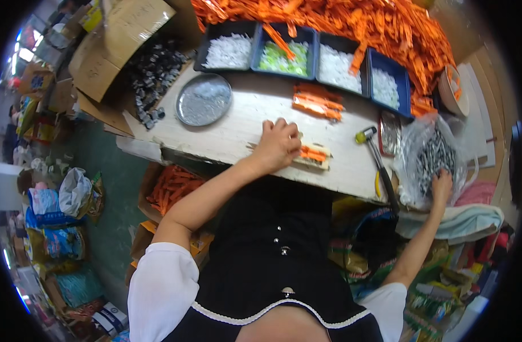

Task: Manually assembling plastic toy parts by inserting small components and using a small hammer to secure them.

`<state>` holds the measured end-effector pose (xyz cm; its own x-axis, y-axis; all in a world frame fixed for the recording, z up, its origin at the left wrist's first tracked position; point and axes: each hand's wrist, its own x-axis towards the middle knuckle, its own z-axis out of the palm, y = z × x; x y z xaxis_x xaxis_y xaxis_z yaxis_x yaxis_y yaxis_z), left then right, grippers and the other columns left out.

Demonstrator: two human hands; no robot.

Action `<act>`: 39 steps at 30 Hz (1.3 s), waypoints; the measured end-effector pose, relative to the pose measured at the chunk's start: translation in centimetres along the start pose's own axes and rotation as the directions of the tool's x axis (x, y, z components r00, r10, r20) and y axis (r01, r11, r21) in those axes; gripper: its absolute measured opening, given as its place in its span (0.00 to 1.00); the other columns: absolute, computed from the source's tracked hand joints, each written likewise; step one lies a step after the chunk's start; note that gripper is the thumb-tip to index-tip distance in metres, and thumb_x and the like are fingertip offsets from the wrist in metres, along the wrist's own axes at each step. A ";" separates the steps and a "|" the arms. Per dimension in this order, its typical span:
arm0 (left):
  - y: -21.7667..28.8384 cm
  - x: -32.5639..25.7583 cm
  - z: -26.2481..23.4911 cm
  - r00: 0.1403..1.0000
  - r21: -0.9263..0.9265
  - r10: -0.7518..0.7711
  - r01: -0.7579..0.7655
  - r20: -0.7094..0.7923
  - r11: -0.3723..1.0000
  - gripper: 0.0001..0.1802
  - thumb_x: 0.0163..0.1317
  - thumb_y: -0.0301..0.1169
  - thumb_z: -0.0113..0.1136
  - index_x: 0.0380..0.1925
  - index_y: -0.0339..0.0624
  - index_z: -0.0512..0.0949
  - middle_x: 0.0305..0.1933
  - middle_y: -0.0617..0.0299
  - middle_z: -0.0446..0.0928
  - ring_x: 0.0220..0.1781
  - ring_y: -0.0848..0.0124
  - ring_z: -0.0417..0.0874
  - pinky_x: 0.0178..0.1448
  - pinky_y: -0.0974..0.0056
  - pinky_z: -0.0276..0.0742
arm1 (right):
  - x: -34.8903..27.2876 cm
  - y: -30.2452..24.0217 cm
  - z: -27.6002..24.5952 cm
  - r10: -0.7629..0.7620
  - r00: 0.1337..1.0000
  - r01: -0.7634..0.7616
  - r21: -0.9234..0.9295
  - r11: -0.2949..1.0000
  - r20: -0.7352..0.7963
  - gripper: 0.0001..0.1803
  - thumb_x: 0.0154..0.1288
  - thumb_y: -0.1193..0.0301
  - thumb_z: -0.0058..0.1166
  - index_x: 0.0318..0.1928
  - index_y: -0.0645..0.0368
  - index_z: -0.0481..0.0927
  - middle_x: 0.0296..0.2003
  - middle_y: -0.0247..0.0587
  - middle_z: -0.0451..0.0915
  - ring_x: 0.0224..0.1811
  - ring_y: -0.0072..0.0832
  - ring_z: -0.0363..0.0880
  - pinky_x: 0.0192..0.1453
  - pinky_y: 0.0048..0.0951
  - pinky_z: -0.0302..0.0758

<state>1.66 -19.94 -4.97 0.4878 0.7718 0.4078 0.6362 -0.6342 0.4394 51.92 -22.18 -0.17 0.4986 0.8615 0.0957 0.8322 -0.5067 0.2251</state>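
Note:
My left hand (279, 145) is curled over the left end of a small pale holder (323, 161) near the table's front edge. Its fingers are bent and closed, and they hide whatever lies beneath them. Orange plastic pieces (313, 154) lie in the uncovered part of that holder. Far to the right, my right hand (441, 185) reaches into a clear plastic bag (412, 171) full of small dark and silvery metal parts (434, 157). Its fingertips are drawn together among the parts, and I cannot make out what they grip. Beyond the holder lies a small stack of orange pieces (318, 102).
Behind stand several trays (252, 67) of small white and green parts, below a heap of orange pieces (352, 23). A round metal dish (204, 100) sits left, near black clips (152, 80). A hammer (375, 151) and a clear box (389, 134) lie beside the bag.

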 end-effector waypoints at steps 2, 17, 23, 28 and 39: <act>0.2 -0.4 -0.2 0.999 -0.004 -0.031 0.031 0.007 1.000 0.07 0.44 0.31 0.63 0.18 0.48 0.73 0.34 0.67 0.68 0.40 0.67 0.67 0.45 0.58 0.55 | -0.4 -1.1 -0.5 0.054 0.999 -0.054 -0.018 0.998 0.008 0.24 0.57 0.59 0.50 0.53 0.53 0.69 0.51 0.50 0.70 0.53 0.48 0.68 0.52 0.49 0.67; -19.2 11.1 -8.6 0.821 0.286 -0.558 0.566 -0.116 0.773 0.12 0.45 0.33 0.59 0.33 0.50 0.82 0.39 0.55 0.78 0.47 0.55 0.75 0.50 0.49 0.68 | 0.3 -1.7 1.1 -0.114 0.986 0.144 0.277 0.950 -0.121 0.13 0.52 0.68 0.54 0.38 0.60 0.74 0.35 0.46 0.74 0.38 0.43 0.73 0.42 0.41 0.68; -21.9 12.1 -8.1 0.784 0.255 -0.621 0.604 -0.020 0.755 0.09 0.45 0.33 0.60 0.29 0.48 0.82 0.33 0.56 0.81 0.38 0.60 0.81 0.45 0.53 0.73 | 0.7 -0.1 1.6 -0.150 0.961 0.242 0.446 0.861 -0.232 0.15 0.49 0.73 0.57 0.38 0.63 0.73 0.38 0.49 0.71 0.39 0.44 0.72 0.45 0.37 0.68; -20.2 10.2 -11.0 0.688 -0.555 -0.717 0.557 -0.106 0.617 0.06 0.45 0.25 0.64 0.26 0.37 0.81 0.24 0.61 0.79 0.21 0.75 0.76 0.27 0.70 0.72 | 0.1 0.6 1.7 -0.147 0.982 0.179 0.315 0.932 -0.121 0.16 0.47 0.74 0.56 0.39 0.62 0.73 0.38 0.50 0.71 0.40 0.46 0.72 0.45 0.39 0.68; -14.5 1.4 -15.6 0.693 -0.842 -0.694 0.244 -0.195 0.481 0.07 0.52 0.21 0.59 0.32 0.33 0.76 0.25 0.61 0.76 0.26 0.74 0.78 0.30 0.70 0.76 | 1.0 1.4 2.7 -0.204 0.907 0.354 0.405 0.843 -0.368 0.08 0.56 0.74 0.51 0.35 0.64 0.74 0.32 0.49 0.73 0.34 0.43 0.73 0.39 0.36 0.68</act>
<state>-16.18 -10.31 1.68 -0.2203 0.9662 0.1340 -0.0788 -0.1545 0.9848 54.28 -22.10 -2.40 0.1934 0.8969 0.3976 0.9762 -0.1353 -0.1695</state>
